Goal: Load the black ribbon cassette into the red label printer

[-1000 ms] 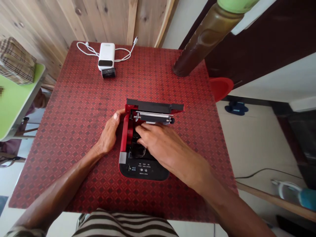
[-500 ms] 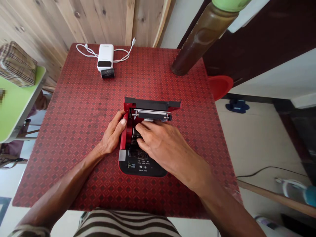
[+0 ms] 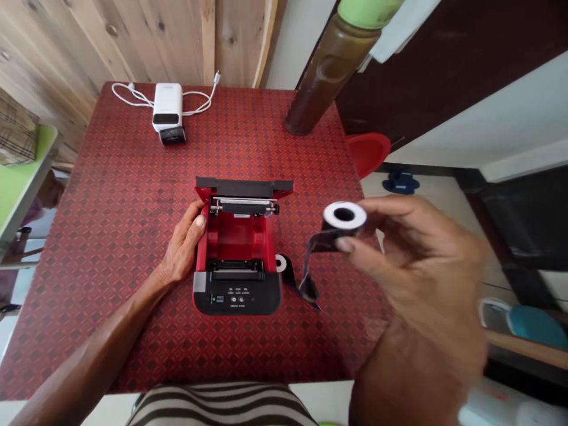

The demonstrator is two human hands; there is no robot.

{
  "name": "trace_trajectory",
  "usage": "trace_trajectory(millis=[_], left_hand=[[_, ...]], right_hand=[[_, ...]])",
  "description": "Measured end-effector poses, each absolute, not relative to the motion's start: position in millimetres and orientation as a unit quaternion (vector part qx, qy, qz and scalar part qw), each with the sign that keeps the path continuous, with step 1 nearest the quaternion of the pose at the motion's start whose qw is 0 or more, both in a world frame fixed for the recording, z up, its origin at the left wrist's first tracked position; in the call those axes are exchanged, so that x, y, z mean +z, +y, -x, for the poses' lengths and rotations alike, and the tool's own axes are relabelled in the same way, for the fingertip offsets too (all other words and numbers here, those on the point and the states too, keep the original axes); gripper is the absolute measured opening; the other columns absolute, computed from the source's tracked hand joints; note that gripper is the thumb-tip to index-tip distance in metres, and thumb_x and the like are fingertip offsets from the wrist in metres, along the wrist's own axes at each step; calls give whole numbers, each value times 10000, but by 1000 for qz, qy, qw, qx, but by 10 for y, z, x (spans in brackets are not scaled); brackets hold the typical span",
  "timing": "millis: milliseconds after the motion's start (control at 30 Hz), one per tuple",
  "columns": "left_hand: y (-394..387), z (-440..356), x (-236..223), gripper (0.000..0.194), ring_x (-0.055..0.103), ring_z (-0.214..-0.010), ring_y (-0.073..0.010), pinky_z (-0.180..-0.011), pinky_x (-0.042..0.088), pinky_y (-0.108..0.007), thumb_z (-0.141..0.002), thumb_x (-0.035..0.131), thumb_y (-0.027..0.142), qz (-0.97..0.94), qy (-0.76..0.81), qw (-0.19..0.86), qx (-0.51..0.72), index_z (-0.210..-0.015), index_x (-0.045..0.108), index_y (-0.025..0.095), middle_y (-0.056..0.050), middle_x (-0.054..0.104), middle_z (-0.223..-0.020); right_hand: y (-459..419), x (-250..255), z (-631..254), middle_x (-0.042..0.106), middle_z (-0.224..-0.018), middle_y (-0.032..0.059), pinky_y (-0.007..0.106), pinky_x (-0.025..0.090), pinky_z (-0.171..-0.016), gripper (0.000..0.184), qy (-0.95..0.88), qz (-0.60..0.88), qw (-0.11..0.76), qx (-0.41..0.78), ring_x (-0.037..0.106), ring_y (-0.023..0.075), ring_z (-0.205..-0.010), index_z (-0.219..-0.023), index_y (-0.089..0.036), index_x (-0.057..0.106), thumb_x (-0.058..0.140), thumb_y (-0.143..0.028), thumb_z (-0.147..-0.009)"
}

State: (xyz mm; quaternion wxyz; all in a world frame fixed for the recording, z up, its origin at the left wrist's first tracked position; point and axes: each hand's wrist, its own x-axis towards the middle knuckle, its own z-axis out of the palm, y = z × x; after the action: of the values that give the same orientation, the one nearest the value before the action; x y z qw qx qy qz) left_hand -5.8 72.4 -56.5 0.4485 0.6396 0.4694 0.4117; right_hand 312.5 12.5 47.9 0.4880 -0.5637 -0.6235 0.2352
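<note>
A small red and black label printer [image 3: 237, 300] stands with its lid [image 3: 244, 188] raised, its red inner bay exposed. My left hand [image 3: 183, 242] grips the printer's left side wall, thumb over the top edge. Out to the right, above the table, my right hand [image 3: 412, 254] pinches a black ribbon roll [image 3: 344, 218] with a white-rimmed core between thumb and fingers. Loose black ribbon [image 3: 307, 266] hangs twisted from it. Another small roll with a white core [image 3: 280, 263] lies against the printer's right side, beside the trailing ribbon.
On the red patterned table [image 3: 133, 195] sit a white power bank [image 3: 168, 106] with a white cable, a small black roll [image 3: 173, 136] in front of it, and a tall brown bottle [image 3: 328, 71] with a green lid. A red stool [image 3: 368, 155] stands beyond the right edge.
My right hand has come out of the printer's bay and moved right, now with the ribbon roll and its trailing ribbon. My left hand stays on the printer's side. The view has shifted slightly.
</note>
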Motion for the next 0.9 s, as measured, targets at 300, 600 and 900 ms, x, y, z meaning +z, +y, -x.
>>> trace_trajectory(millis=[300, 600, 900], left_hand=[[715, 49, -486, 682, 754, -1296, -376, -1152, 591, -549, -1128, 479, 819, -641, 493, 431, 400, -1366, 760, 245, -121, 831, -1412], [724, 90, -524, 665, 777, -1186, -346, -1061, 611, -510, -1128, 466, 820, -643, 497, 430, 393, -1339, 757, 260, -96, 849, -1314], [733, 70, -510, 632, 779, -1133, -321, -1025, 610, -484, -1143, 481, 797, -647, 479, 428, 410, -1270, 760, 245, -87, 859, -1278]], right_hand=[[539, -509, -3136, 799, -880, -2, 369, 614, -752, 321, -361, 679, 608, 198, 730, 207, -792, -990, -263, 797, 918, -470, -776], [470, -560, -2669, 858, -1136, 45, 427, 648, -943, 221, -545, 619, 492, 278, 813, 248, -1023, -1147, -277, 792, 811, -368, -947], [438, -494, -2795, 878, -1256, 74, 495, 661, -1082, 295, -616, 588, 407, 331, 837, 271, -1149, -1272, -263, 816, 762, -285, -983]])
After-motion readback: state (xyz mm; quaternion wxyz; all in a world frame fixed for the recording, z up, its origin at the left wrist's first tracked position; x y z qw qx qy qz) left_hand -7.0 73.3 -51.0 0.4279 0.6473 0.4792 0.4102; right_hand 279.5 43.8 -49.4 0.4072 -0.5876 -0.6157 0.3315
